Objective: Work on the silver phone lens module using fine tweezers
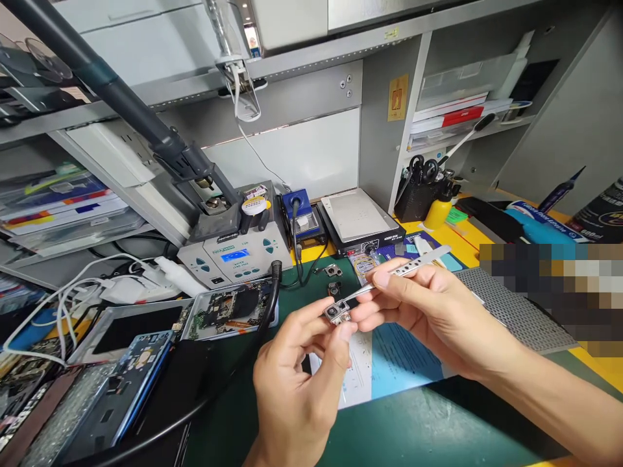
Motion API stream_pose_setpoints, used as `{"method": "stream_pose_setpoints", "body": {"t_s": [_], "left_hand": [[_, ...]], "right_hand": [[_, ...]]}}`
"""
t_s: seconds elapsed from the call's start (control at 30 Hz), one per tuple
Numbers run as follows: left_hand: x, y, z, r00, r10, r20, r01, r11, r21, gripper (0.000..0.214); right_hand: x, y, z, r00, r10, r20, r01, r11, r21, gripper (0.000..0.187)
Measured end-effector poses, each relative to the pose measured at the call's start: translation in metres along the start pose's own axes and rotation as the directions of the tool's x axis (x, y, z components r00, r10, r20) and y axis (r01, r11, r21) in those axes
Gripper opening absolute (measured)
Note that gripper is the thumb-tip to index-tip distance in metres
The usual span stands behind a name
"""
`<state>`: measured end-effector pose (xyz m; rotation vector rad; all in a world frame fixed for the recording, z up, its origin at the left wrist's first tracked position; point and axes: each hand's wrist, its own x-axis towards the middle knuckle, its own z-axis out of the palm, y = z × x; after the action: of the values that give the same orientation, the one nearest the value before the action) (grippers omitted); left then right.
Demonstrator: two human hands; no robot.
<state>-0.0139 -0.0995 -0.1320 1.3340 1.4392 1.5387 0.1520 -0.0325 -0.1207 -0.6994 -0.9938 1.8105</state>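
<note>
Between the thumb and fingers of my left hand is a small phone camera module with a metal frame and a dark round lens. My right hand grips a pair of metal tweezers with holes along the arms. The tweezers' tips reach down to the top of the module; whether they pinch a part of it I cannot tell. Just beyond my fingers, another camera module and a dark small part lie on the green mat. A blue-and-white paper is under my hands.
A grey hot-air station stands at the back left, its black hose crossing the mat. Opened devices and a blue phone frame lie left. A yellow bottle and perforated metal plate are right.
</note>
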Motion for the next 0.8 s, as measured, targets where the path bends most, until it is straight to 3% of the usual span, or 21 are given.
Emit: {"method": "stream_pose_setpoints", "body": {"t_s": [0.33, 0.63, 0.8], "left_hand": [[0.003, 0.0, -0.001, 1.0, -0.005, 0.005, 0.005, 1.0, 0.025, 0.02], [-0.005, 0.0, 0.004, 0.974, 0.217, -0.066, -0.207, 0.969, 0.135, 0.019], [-0.008, -0.009, 0.009, 0.906, 0.399, -0.141, -0.37, 0.908, 0.195, 0.03]], "right_hand": [[-0.001, 0.0, 0.001, 1.0, -0.01, -0.018, 0.01, 1.0, 0.004, 0.009], [-0.008, 0.001, -0.003, 0.999, -0.023, 0.046, 0.025, 0.999, -0.024, 0.009], [-0.008, -0.001, -0.001, 0.995, -0.002, 0.096, 0.001, 1.0, 0.011, 0.008]]}}
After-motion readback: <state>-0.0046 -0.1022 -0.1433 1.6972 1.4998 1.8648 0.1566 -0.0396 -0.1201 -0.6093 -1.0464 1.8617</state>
